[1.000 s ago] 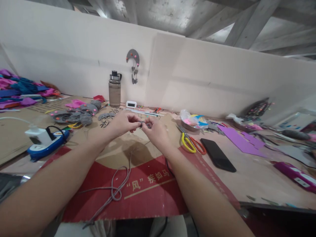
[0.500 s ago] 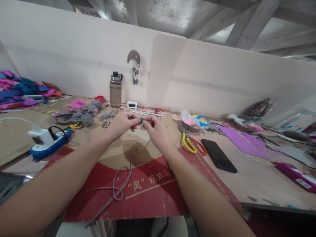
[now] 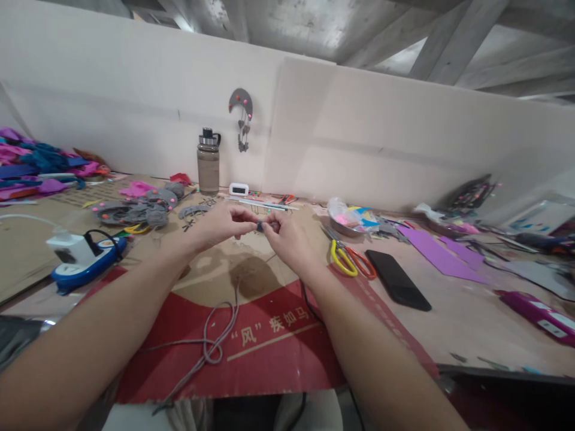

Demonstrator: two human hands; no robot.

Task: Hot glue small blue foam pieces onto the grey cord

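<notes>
Over the cardboard, my left hand point(image 3: 224, 226) and my right hand point(image 3: 287, 238) meet at the fingertips. A small dark grey piece point(image 3: 259, 225) is pinched between them, mostly covered by the fingers; its exact kind is too small to make out. The thumb and forefinger of my left hand are drawn together at its left side, while my right fingers curl around its right side. Below the hands, a grey cord point(image 3: 211, 344) lies in loose loops across the red printed part of the cardboard point(image 3: 287, 365).
Scissors point(image 3: 345, 262) with yellow and red handles and a black phone point(image 3: 398, 280) lie to the right. Behind stand a water bottle point(image 3: 208, 164) and a small white clock point(image 3: 239, 190). Grey felt pieces point(image 3: 139, 206) and a blue power strip point(image 3: 85, 269) are left.
My left thumb and forefinger have straightened out, and the left hand sits slightly further left. The right hand still pinches the small grey piece. The view has shifted slightly.
</notes>
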